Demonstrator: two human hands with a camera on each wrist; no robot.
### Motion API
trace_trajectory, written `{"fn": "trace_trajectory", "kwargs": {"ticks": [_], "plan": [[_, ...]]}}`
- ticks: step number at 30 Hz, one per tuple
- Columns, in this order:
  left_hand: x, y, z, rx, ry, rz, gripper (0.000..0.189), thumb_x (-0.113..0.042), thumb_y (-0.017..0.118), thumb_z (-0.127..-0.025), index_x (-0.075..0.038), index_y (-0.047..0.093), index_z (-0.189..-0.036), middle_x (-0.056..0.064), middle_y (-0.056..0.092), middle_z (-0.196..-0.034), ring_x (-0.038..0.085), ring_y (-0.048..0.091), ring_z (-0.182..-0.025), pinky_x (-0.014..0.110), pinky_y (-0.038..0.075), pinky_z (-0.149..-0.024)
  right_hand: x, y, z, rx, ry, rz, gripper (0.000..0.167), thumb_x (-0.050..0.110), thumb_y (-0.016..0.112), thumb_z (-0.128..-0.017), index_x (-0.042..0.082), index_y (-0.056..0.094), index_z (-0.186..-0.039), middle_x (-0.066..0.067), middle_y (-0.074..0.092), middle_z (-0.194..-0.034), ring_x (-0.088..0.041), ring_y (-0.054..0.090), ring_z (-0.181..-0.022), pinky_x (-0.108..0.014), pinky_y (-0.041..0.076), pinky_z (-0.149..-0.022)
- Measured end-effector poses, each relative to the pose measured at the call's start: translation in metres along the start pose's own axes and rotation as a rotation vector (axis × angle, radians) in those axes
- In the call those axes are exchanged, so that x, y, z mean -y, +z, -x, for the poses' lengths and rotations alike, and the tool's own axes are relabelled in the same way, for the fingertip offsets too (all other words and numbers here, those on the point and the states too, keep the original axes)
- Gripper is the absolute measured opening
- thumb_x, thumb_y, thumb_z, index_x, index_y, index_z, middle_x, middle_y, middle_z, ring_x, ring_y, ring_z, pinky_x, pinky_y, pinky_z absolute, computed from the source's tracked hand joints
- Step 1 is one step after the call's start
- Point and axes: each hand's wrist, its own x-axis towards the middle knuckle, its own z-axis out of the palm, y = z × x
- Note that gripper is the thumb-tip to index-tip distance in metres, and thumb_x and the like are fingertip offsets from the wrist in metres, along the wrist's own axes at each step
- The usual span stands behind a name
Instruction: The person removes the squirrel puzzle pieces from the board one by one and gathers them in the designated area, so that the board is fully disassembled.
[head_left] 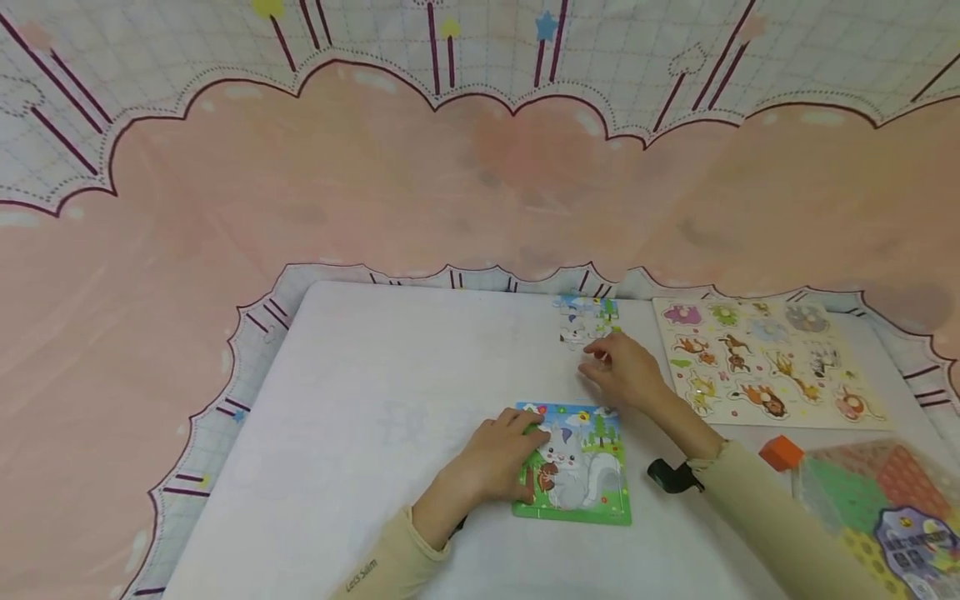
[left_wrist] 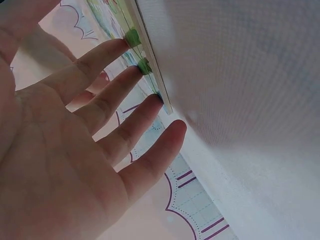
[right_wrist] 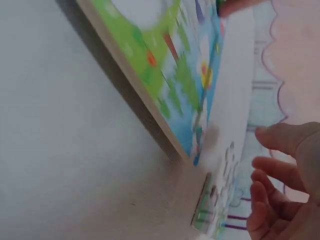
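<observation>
Head view, item one: a thin square puzzle board with a green lower border and a grey squirrel print (head_left: 576, 471), lower centre of the frame, flat on the white tabletop (head_left: 375, 392). Its sides were near equal, so no long axis stood out.

Item two: a small patch of blue, white and green jigsaw pieces (head_left: 587, 319), upper right of centre, apart from the board and straight above its top edge in the frame.

Item three: left hand (head_left: 497, 457), laid over the board's left side, thumb low, fingers above; the left wrist view showed these fingers extended and spread, tips against the board's edge, not clenched round it.

Item four: right hand (head_left: 626, 372), raised above the board's upper right corner, fingers loosely bent, thumb apart, nothing held.

Governing relation: the patch lay just off the right hand's fingertips, toward the upper left; from the left hand it lay farther, to the upper right, past the board. Right hand the nearer. Contact with the patch could not fairly be told, the right wrist view being blurred there.

Adjacent, right: a cream rectangular animal puzzle board (head_left: 817, 418); below it, an orange block (head_left: 782, 453).
</observation>
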Motion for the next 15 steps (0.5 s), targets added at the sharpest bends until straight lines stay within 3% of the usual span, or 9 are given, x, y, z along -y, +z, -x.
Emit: {"fn": "trace_trajectory", "kwargs": {"ticks": [4, 9, 15], "plan": [[0.002, 0.0, 0.0, -0.004, 0.006, 0.02, 0.074, -0.043, 0.088, -0.07, -0.019, 0.06, -0.135, 0.0, 0.047, -0.144, 0.021, 0.039, -0.133, 0.039, 0.043, -0.099, -0.008, 0.005, -0.025, -0.038, 0.044, 0.022, 0.043, 0.026, 0.077, -0.085, -0.003, 0.069, -0.115, -0.015, 0.06, -0.095, -0.027, 0.057, -0.081, -0.038, 0.046, -0.065], [0.002, 0.001, 0.002, -0.02, 0.015, 0.021, 0.074, -0.043, 0.088, -0.069, -0.019, 0.061, -0.134, -0.001, 0.048, -0.143, 0.02, 0.04, -0.132, 0.038, 0.044, -0.098, -0.012, 0.009, -0.046, 0.015, 0.113, 0.025, 0.057, 0.038, 0.075, -0.085, -0.002, 0.064, -0.125, -0.019, 0.061, -0.106, -0.031, 0.059, -0.093, -0.044, 0.049, -0.073], [0.002, -0.001, 0.004, -0.035, 0.022, 0.016, 0.075, -0.043, 0.088, -0.069, -0.019, 0.061, -0.134, -0.001, 0.048, -0.144, 0.02, 0.04, -0.131, 0.038, 0.044, -0.098, -0.013, 0.015, -0.056, 0.042, 0.141, 0.041, 0.057, 0.04, 0.076, -0.083, -0.002, 0.067, -0.121, -0.016, 0.061, -0.105, -0.027, 0.055, -0.089, -0.038, 0.045, -0.067]]}}
